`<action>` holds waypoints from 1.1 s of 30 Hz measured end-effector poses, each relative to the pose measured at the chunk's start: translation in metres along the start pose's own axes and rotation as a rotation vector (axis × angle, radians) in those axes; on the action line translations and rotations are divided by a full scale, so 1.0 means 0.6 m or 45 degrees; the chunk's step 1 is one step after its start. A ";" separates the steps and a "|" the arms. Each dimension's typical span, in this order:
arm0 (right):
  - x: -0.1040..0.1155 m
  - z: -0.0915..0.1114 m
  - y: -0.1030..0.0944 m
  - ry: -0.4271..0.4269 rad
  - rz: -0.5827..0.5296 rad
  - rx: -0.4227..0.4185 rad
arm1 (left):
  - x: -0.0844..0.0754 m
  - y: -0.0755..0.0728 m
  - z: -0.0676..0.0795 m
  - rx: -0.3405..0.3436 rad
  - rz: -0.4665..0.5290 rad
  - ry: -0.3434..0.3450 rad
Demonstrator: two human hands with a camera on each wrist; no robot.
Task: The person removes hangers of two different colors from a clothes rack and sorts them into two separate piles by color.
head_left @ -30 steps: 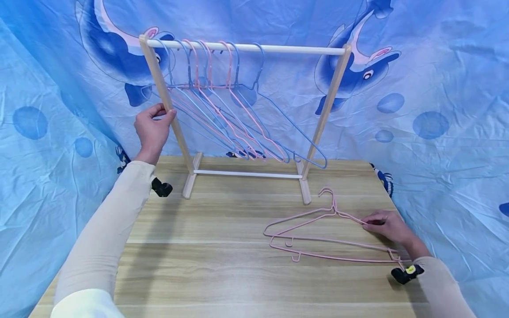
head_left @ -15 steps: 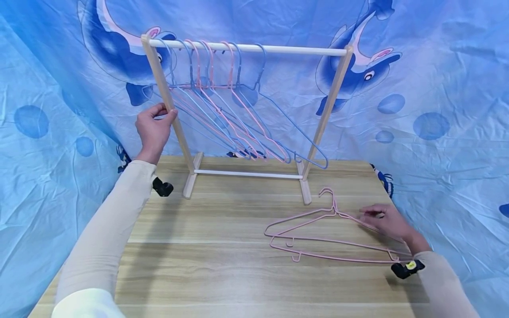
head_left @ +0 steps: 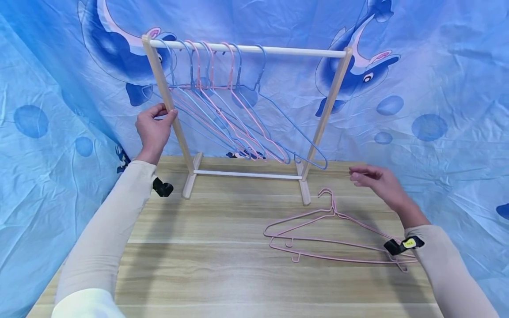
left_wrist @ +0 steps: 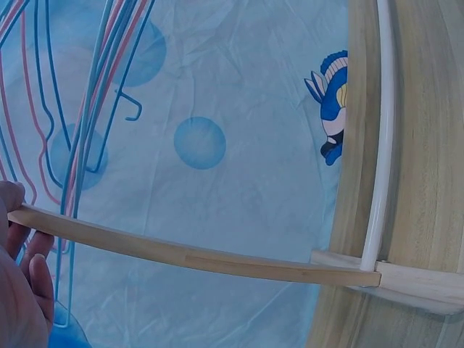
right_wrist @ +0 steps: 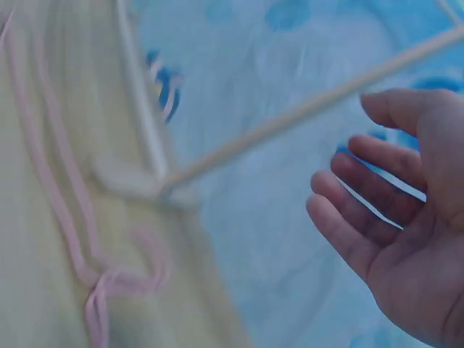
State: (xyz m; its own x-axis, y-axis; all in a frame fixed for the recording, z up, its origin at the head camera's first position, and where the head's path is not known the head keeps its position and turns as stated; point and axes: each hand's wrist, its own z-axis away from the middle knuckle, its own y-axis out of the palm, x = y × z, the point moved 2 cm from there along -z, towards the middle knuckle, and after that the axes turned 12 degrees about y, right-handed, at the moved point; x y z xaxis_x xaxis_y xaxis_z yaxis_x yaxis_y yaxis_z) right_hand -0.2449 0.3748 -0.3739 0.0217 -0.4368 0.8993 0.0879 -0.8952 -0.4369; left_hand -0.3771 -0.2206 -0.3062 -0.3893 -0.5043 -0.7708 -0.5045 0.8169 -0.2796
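Rack (head_left: pixel 302 51): stood upright on the wooden table (head_left: pixel 222 243), toward its far edge; two pale wooden posts are joined by a white top bar and a thinner white bar low down.
Left hand (head_left: pixel 153 130): placed at the rack's left post, which is pinched about midway up between thumb and fingers; a black device is worn at the wrist.
Hung hangers (head_left: pixel 232 66): blue and pink ones, hooked over the top bar and gathered toward its left half — their lower parts overlapped in view. The rightmost, a blue hanger (head_left: pixel 264 62), is set a little apart.
Table hangers (head_left: pixel 334 208): two pink ones, laid flat and partly overlapped, in front of the rack's right foot; their hooks are pointed toward the rack.
Right hand (head_left: pixel 379 183): held in the air above the pink pair — fingers released, parted and gently bent.
Backdrop (head_left: pixel 457 198): blue cloth, printed with sea animals and spots.
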 end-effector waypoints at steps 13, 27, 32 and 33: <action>0.171 -0.064 0.054 0.081 -0.248 0.054 | 0.001 0.001 0.003 0.005 -0.013 -0.008; 0.259 -0.124 0.100 0.230 -0.394 0.237 | -0.001 -0.001 0.001 0.020 0.005 -0.019; 0.279 -0.137 0.118 0.261 -0.482 0.275 | -0.002 -0.001 0.000 0.018 0.001 -0.025; 0.283 -0.139 0.121 0.267 -0.479 0.275 | -0.003 -0.001 0.000 0.019 -0.001 -0.026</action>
State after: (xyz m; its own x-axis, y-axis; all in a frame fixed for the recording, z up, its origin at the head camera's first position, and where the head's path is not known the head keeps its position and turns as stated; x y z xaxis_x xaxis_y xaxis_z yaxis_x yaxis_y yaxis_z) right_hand -0.3181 0.2279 -0.2545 -0.2508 -0.1145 0.9612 0.2567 -0.9653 -0.0480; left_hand -0.3765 -0.2201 -0.3048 -0.3729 -0.4993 -0.7821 -0.4934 0.8205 -0.2885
